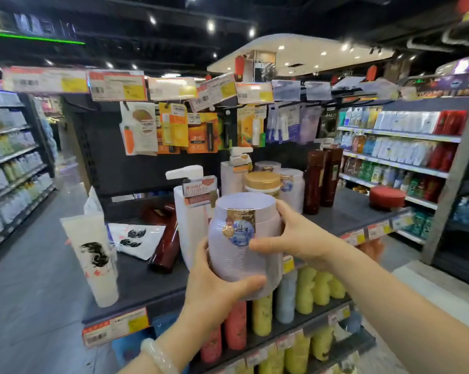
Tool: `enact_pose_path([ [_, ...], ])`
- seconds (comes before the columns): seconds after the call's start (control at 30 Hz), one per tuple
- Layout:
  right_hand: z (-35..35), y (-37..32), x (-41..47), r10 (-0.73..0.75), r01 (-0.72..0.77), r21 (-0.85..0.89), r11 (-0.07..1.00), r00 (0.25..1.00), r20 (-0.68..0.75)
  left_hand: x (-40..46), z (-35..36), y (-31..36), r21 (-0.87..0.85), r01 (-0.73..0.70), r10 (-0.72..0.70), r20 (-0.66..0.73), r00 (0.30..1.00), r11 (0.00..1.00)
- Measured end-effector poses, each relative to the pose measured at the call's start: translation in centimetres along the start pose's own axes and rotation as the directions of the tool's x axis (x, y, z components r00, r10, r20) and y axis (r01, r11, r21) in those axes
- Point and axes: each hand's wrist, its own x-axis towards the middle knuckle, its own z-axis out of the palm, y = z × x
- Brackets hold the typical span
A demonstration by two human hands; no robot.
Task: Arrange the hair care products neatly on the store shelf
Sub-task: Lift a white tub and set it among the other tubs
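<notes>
A: Head view, looking down past both arms at a dark shelf [147,287]. Lavender jar [244,247] is held up in the air, near side of the shelf edge, not resting on anything.

B: Grip?

A: Left hand [217,290] cups the jar's base, thumb curled across the lower front. Right hand [295,236] wraps the right side, fingers curled round the wall near the lid, thumb on the front beside the round label. Both hands hold it firmly.

B: How will it handle?

A: My guess: rigid plastic tub, fairly heavy if full, glossy shrink film so likely slippery. Wide body, so two hands suit it. Best purchase looks to be under the base and on the side wall, not on the lid.

B: Where could it go?

A: Two similar lavender jars [291,184] stand far right of centre, behind a gold-lidded jar [263,184]. Brown bottles [322,179] stand upright just right of them. Bare shelf shows beyond, between the bottles and a red-lidded tub [387,198].

B: Obstacles?

A: White pump bottle [191,209] stands directly behind the held jar, just left; its pump head juts left. A brown bottle [166,244] lies toppled to the left, beside a flat white pack [136,238] and a white tube [95,260] standing on its cap near the front edge. Price tags line the shelf lip. Left side is cluttered; right side gives more room.
</notes>
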Motion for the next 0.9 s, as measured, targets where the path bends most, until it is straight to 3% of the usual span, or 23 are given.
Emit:
enact_pose_path([
  [0.1,-3.9,1.9,-0.7,0.003,-0.004,-0.027,1.000,1.000,-0.015,0.7,4.5,-0.3,0.001,-0.012,0.012,0.041,0.999,1.000],
  [0.23,-10.6,4.5,-0.5,-0.027,0.024,-0.020,1.000,0.986,-0.163,2.8,12.0,-0.5,-0.008,0.010,-0.010,0.073,0.997,1.000],
  [0.4,-18.9,7.3,1.2,-0.087,0.089,-0.001,0.996,0.972,-0.220,6.9,20.0,-0.1,0.085,-0.013,0.005,0.096,0.995,0.996],
  [0.5,-22.1,8.8,3.1,-0.115,0.109,-0.037,0.993,0.960,-0.254,9.1,21.9,-0.5,0.268,-0.029,-0.017,0.168,0.986,0.963],
  [0.57,-23.5,9.7,4.8,-0.116,0.102,-0.067,0.993,0.956,-0.269,10.1,21.7,-1.6,0.515,-0.002,-0.060,0.104,0.993,0.857],
  [0.7,-24.9,11.2,7.7,-0.123,0.103,-0.090,0.991,0.955,-0.270,11.1,19.4,-3.6,0.786,0.050,0.022,-0.081,0.996,0.616],
  [0.83,-24.6,12.1,9.1,-0.124,0.109,-0.075,0.991,0.967,-0.222,12.5,18.7,-4.1,0.961,0.097,-0.086,-0.078,0.993,0.260],
  [0.9,-24.3,12.6,9.6,-0.130,0.116,-0.075,0.990,0.969,-0.212,13.0,19.0,-4.4,0.988,0.078,-0.133,-0.060,0.989,0.131],
])
